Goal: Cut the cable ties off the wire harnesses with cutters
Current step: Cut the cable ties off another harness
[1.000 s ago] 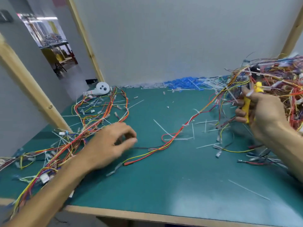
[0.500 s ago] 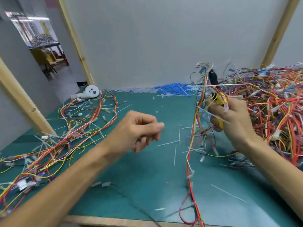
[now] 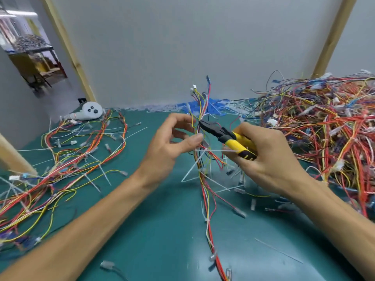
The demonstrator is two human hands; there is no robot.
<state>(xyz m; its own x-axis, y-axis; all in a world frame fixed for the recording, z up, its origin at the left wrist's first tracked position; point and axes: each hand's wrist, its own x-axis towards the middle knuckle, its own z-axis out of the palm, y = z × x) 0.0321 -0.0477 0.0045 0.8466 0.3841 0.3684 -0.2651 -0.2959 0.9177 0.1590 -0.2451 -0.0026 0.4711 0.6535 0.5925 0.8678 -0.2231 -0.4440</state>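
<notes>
The green tabletop (image 3: 162, 230) lay bare in the near middle. It was hemmed in by a high pile of harnesses (image 3: 324, 128) on the right and loose harnesses (image 3: 71, 155) spread on the left, with the grey wall (image 3: 162, 57) close behind. Over that bare patch one wire harness (image 3: 203, 191) stood upright between the hands. The left hand (image 3: 168, 147) pinched its wires. The right hand (image 3: 267, 157) gripped the yellow-handled cutters (image 3: 229, 136), whose black nose touched the bundle just above a white cable tie (image 3: 215, 151).

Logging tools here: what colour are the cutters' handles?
Yellow with black trim, on the cutters in the right hand; clearest in the head view.
</notes>
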